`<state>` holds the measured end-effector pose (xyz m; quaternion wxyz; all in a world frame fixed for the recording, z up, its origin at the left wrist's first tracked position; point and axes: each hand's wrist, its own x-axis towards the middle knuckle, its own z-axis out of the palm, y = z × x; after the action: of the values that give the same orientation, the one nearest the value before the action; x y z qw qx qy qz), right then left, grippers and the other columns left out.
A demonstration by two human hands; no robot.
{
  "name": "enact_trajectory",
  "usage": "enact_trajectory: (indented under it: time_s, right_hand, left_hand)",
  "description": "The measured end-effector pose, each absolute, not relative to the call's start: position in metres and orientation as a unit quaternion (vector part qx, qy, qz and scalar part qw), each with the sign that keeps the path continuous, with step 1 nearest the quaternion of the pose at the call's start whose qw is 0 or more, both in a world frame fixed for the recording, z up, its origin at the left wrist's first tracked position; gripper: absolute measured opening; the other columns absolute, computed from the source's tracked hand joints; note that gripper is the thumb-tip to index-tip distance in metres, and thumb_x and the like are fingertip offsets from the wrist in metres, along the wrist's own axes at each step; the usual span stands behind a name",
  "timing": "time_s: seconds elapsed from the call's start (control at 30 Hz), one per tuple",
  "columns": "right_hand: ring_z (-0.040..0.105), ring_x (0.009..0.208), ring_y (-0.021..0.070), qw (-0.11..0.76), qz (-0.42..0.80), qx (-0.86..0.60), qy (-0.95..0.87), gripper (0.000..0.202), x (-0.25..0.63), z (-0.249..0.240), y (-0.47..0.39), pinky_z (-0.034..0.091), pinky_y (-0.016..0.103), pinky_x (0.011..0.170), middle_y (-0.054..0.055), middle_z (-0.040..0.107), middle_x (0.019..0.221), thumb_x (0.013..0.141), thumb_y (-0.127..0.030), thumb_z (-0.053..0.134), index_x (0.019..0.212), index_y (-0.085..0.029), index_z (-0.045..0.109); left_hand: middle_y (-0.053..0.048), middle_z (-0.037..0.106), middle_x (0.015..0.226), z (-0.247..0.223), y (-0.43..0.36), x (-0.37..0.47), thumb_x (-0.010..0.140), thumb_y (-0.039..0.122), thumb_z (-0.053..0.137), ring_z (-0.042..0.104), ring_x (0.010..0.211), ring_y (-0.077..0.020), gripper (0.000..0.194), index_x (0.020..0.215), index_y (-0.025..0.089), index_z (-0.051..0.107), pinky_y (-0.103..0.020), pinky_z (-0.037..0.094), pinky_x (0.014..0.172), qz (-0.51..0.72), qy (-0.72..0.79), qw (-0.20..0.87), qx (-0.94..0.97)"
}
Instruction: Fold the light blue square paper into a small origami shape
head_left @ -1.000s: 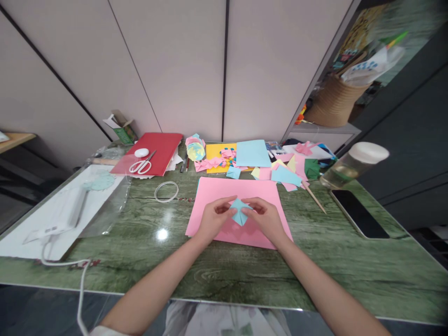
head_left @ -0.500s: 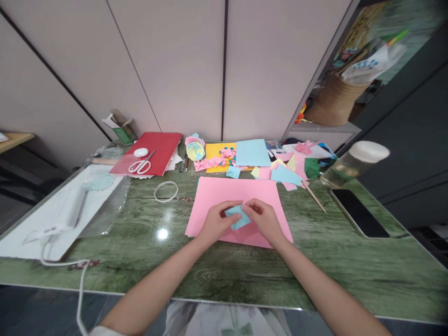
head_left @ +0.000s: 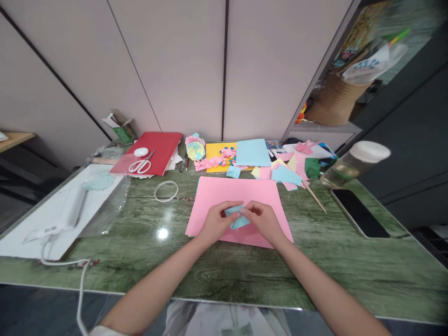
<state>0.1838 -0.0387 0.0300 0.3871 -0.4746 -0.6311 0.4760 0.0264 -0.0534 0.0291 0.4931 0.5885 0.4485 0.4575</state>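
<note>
A small folded piece of light blue paper is held up between both hands, over the pink paper sheets. My left hand is closed on its left side, thumb on the near face and fingers behind. My right hand pinches the top right part, and its thumb lies beside the left thumb. The fingers cover part of the folds. Beyond the pink sheets lies another small folded blue paper.
Scissors rest on a red folder at the back left. Colored paper scraps, a wooden stick, a phone and a bottle stand or lie to the right. A white cable hangs over the front left edge.
My right thumb has moved left and down across the blue paper, close to the left thumb. My left hand has stayed nearly still.
</note>
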Motion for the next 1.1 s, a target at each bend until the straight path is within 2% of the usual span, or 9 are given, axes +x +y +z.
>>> enact_trajectory:
  time_s: [0.27, 0.37, 0.47, 0.57, 0.8, 0.97, 1.1]
  right_hand:
    - [0.039, 0.054, 0.0097, 0.387, 0.474, -0.48, -0.629, 0.024, 0.1835, 0.0302, -0.0388, 0.031, 0.022, 0.052, -0.003, 0.046, 0.055, 0.071, -0.038, 0.056, 0.06, -0.017, 0.053]
    - [0.04, 0.055, 0.01, 0.399, 0.466, -0.477, -0.63, 0.024, 0.1832, 0.0312, -0.0389, 0.032, 0.022, 0.052, -0.003, 0.046, 0.055, 0.071, -0.037, 0.056, 0.059, -0.017, 0.052]
    - [0.04, 0.055, 0.0102, 0.414, 0.462, -0.471, -0.627, 0.025, 0.1835, 0.0311, -0.038, 0.033, 0.023, 0.053, -0.003, 0.046, 0.056, 0.072, -0.038, 0.055, 0.059, -0.018, 0.051]
    - [0.039, 0.054, 0.0102, 0.418, 0.463, -0.469, -0.625, 0.026, 0.1844, 0.0309, -0.0369, 0.032, 0.023, 0.052, -0.003, 0.045, 0.055, 0.071, -0.04, 0.055, 0.058, -0.018, 0.05]
    - [0.039, 0.054, 0.0099, 0.415, 0.477, -0.453, -0.628, 0.028, 0.1859, 0.0295, -0.0362, 0.032, 0.023, 0.052, -0.003, 0.042, 0.053, 0.073, -0.04, 0.054, 0.056, -0.018, 0.049]
    - [0.049, 0.063, 0.0123, 0.439, 0.486, -0.448, -0.608, 0.019, 0.1848, 0.0269, -0.0346, 0.039, 0.024, 0.057, 0.0, 0.055, 0.068, 0.069, -0.037, 0.059, 0.075, -0.019, 0.057]
    - [0.052, 0.065, 0.0137, 0.433, 0.482, -0.464, -0.604, 0.02, 0.1864, 0.0262, -0.033, 0.042, 0.026, 0.059, 0.002, 0.059, 0.07, 0.069, -0.038, 0.059, 0.072, -0.018, 0.059]
  left_hand:
    - [-0.005, 0.065, 0.099, 0.0316, -0.0543, 0.0272, 0.07, 0.025, 0.061, 0.056, 0.09, -0.0185, 0.03, 0.099, 0.019, 0.063, -0.027, 0.043, 0.078, 0.461, 0.451, 0.49, 0.587]
    - [-0.005, 0.065, 0.096, 0.0301, -0.0537, 0.027, 0.067, 0.028, 0.064, 0.056, 0.084, -0.0175, 0.033, 0.1, 0.019, 0.063, -0.026, 0.044, 0.07, 0.467, 0.484, 0.476, 0.567]
    - [-0.006, 0.066, 0.086, 0.0262, -0.0518, 0.0269, 0.066, 0.031, 0.064, 0.058, 0.074, -0.0161, 0.031, 0.093, 0.016, 0.064, -0.025, 0.044, 0.063, 0.487, 0.489, 0.515, 0.508]
    - [-0.005, 0.067, 0.077, 0.0235, -0.0506, 0.0271, 0.064, 0.032, 0.066, 0.058, 0.066, -0.015, 0.03, 0.088, 0.014, 0.065, -0.025, 0.045, 0.061, 0.5, 0.48, 0.554, 0.461]
    - [-0.005, 0.067, 0.076, 0.0281, -0.0516, 0.0273, 0.062, 0.032, 0.067, 0.059, 0.064, -0.0142, 0.028, 0.083, 0.014, 0.067, -0.024, 0.045, 0.059, 0.498, 0.486, 0.55, 0.462]
    - [-0.003, 0.065, 0.065, 0.0303, -0.0509, 0.0262, 0.062, 0.034, 0.067, 0.053, 0.054, -0.0109, 0.029, 0.083, 0.013, 0.067, -0.023, 0.041, 0.053, 0.471, 0.492, 0.536, 0.499]
    - [0.0, 0.06, 0.059, 0.0292, -0.05, 0.0256, 0.063, 0.033, 0.066, 0.051, 0.052, -0.0099, 0.03, 0.086, 0.014, 0.066, -0.022, 0.04, 0.051, 0.476, 0.497, 0.528, 0.497]
